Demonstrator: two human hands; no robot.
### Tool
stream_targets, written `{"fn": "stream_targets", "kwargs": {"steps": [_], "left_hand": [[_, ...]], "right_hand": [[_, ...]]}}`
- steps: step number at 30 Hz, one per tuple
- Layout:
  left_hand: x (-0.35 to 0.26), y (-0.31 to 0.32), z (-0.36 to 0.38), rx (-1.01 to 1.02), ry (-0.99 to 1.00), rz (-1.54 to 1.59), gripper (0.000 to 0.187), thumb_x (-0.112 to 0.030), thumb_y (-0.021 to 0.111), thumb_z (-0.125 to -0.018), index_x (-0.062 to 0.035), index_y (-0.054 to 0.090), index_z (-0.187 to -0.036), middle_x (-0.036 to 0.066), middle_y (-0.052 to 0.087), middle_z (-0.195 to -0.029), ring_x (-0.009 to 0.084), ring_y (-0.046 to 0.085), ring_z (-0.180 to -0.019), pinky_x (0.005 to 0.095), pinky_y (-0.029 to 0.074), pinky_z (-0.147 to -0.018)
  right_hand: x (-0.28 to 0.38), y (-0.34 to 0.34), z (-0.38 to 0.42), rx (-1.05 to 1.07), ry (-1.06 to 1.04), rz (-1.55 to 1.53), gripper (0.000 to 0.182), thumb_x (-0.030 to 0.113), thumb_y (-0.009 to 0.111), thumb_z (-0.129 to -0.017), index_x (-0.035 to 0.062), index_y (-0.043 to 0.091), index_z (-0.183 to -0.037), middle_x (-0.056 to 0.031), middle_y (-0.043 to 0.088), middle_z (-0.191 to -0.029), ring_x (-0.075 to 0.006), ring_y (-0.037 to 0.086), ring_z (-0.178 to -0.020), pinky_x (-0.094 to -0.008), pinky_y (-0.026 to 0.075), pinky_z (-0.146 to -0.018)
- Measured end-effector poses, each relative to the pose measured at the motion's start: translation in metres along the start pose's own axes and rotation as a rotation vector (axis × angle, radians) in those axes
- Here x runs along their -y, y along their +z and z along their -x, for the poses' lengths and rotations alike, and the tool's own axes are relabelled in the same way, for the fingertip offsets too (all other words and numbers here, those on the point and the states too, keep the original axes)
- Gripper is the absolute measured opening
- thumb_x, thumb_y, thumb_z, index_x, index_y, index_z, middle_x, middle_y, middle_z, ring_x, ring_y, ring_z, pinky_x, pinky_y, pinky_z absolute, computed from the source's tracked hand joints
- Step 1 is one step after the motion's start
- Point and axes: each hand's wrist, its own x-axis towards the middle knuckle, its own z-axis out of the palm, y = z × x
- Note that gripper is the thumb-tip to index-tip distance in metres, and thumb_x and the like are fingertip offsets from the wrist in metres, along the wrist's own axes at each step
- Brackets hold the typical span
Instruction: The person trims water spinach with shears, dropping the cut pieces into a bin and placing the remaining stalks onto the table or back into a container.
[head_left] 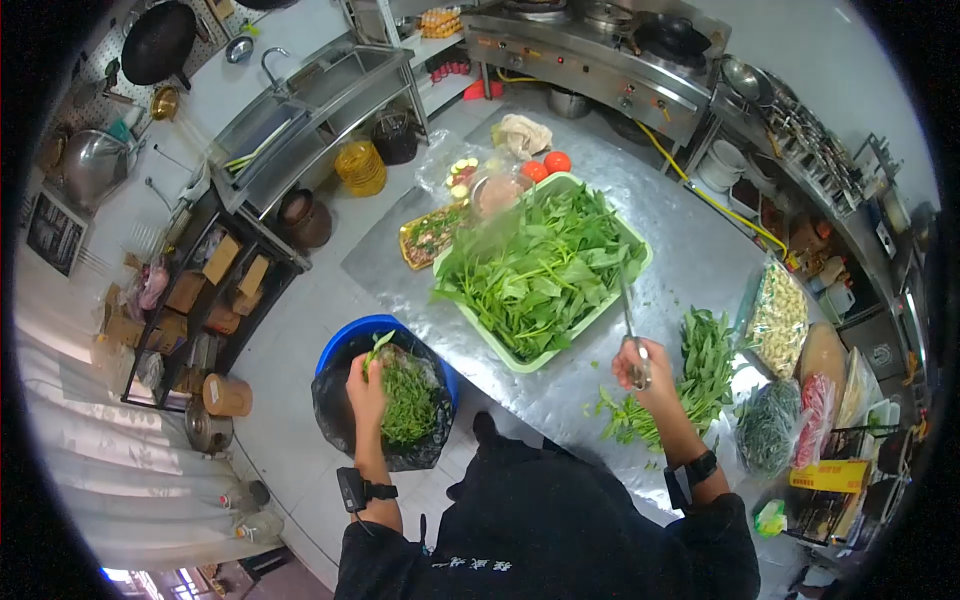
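Observation:
My right hand [652, 378] is closed round the handles of metal scissors [629, 318], whose blades point away toward the right rim of a light green tray [516, 364]. Leafy green stems [545, 262] are heaped in that tray. Over a blue bin [342, 334] lined with a black bag, my left hand [368, 390] pinches a small green sprig [380, 345]. Cut green stems and leaves [407, 395] fill much of the bin. Just right of my right hand, a bunch of leafy greens [704, 365] lies on the metal table.
The metal table [480, 340] also bears tomatoes [545, 165], a patterned dish [428, 240], a bag of pale pieces [778, 320] and other bagged food. A sink [310, 100] stands at the back left, a stove [590, 75] at the back, and a dark shelf rack [215, 290] at left.

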Motion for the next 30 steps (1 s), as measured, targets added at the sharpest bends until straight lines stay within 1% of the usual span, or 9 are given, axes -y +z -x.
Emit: {"fn": "stream_targets", "kwargs": {"steps": [1, 4, 5, 9, 12, 16, 20, 24, 30], "left_hand": [[0.021, -0.008, 0.009, -0.023, 0.054, -0.115, 0.029, -0.023, 0.052, -0.091, 0.0011, 0.056, -0.106, 0.008, 0.060, -0.081, 0.0168, 0.057, -0.072, 0.0296, 0.045, -0.065], [0.068, -0.026, 0.029, 0.039, -0.289, -0.248, 0.034, -0.029, 0.055, -0.087, -0.0028, 0.057, -0.109, 0.020, 0.062, -0.095, 0.0309, 0.061, -0.089, 0.0364, 0.045, -0.078], [0.101, -0.029, 0.033, 0.087, -0.268, -0.388, 0.044, -0.040, 0.049, -0.088, -0.0074, 0.054, -0.117, 0.024, 0.060, -0.104, 0.0382, 0.057, -0.097, 0.0409, 0.043, -0.084], [0.153, -0.038, 0.025, 0.352, -0.306, -0.570, 0.054, -0.049, 0.037, -0.090, -0.0096, 0.047, -0.125, 0.026, 0.056, -0.109, 0.0432, 0.053, -0.100, 0.0469, 0.042, -0.085], [0.063, -0.016, 0.025, 0.191, -0.171, -0.634, 0.036, -0.031, 0.050, -0.086, -0.0038, 0.058, -0.108, 0.022, 0.060, -0.098, 0.0387, 0.057, -0.094, 0.0445, 0.044, -0.081], [-0.030, 0.053, 0.044, 0.508, 0.277, -0.261, 0.019, -0.016, 0.058, -0.081, -0.0012, 0.062, -0.093, 0.018, 0.063, -0.088, 0.0335, 0.061, -0.079, 0.0390, 0.048, -0.072], [-0.128, 0.140, 0.099, 0.833, 0.297, -0.006, 0.016, -0.015, 0.059, -0.081, -0.0013, 0.062, -0.089, 0.017, 0.062, -0.084, 0.0317, 0.060, -0.076, 0.0373, 0.047, -0.068], [-0.168, 0.219, 0.154, 1.073, 0.558, 0.039, 0.015, -0.014, 0.059, -0.079, -0.0022, 0.060, -0.089, 0.016, 0.060, -0.082, 0.0331, 0.058, -0.077, 0.0401, 0.046, -0.069], [-0.194, 0.296, 0.225, 1.003, 0.854, -0.114, 0.034, -0.020, 0.064, -0.075, 0.0006, 0.053, -0.099, 0.020, 0.055, -0.095, 0.0380, 0.051, -0.091, 0.0448, 0.042, -0.077]], "right_hand": [[-0.007, -0.005, 0.001, -0.027, -0.012, -0.051, 0.024, 0.025, 0.058, -0.088, 0.0035, 0.052, -0.078, -0.0083, 0.058, -0.064, -0.0089, 0.049, -0.044, -0.0208, 0.037, -0.040], [-0.015, -0.014, 0.007, -0.089, -0.032, -0.117, 0.024, 0.025, 0.058, -0.088, 0.0043, 0.051, -0.079, -0.0086, 0.057, -0.063, -0.0094, 0.049, -0.044, -0.0203, 0.036, -0.039], [-0.018, -0.017, 0.007, -0.123, -0.042, -0.108, 0.029, 0.029, 0.057, -0.088, 0.0049, 0.049, -0.074, -0.0096, 0.055, -0.064, -0.0117, 0.047, -0.043, -0.0222, 0.034, -0.038], [-0.020, -0.032, 0.008, -0.153, -0.075, -0.209, 0.029, 0.031, 0.056, -0.088, 0.0050, 0.049, -0.078, -0.0090, 0.057, -0.065, -0.0119, 0.047, -0.042, -0.0230, 0.033, -0.036], [-0.006, -0.043, 0.019, -0.217, -0.143, -0.165, 0.031, 0.033, 0.056, -0.089, 0.0046, 0.051, -0.078, -0.0082, 0.057, -0.065, -0.0111, 0.050, -0.047, -0.0228, 0.037, -0.041], [0.000, -0.066, 0.039, -0.404, -0.171, -0.173, 0.034, 0.036, 0.056, -0.089, 0.0047, 0.053, -0.076, -0.0062, 0.059, -0.064, -0.0088, 0.051, -0.047, -0.0203, 0.039, -0.041], [-0.021, -0.100, 0.072, -0.522, -0.177, -0.177, 0.035, 0.037, 0.056, -0.088, 0.0056, 0.055, -0.073, -0.0049, 0.059, -0.064, -0.0077, 0.051, -0.047, -0.0189, 0.038, -0.041], [-0.059, -0.136, 0.113, -0.590, -0.146, -0.168, 0.035, 0.038, 0.057, -0.087, 0.0060, 0.055, -0.073, -0.0044, 0.059, -0.063, -0.0076, 0.051, -0.046, -0.0191, 0.038, -0.041], [-0.110, -0.156, 0.179, -0.698, 0.009, -0.230, 0.036, 0.039, 0.059, -0.086, 0.0050, 0.055, -0.075, -0.0041, 0.057, -0.061, -0.0081, 0.052, -0.046, -0.0201, 0.038, -0.041]]}}
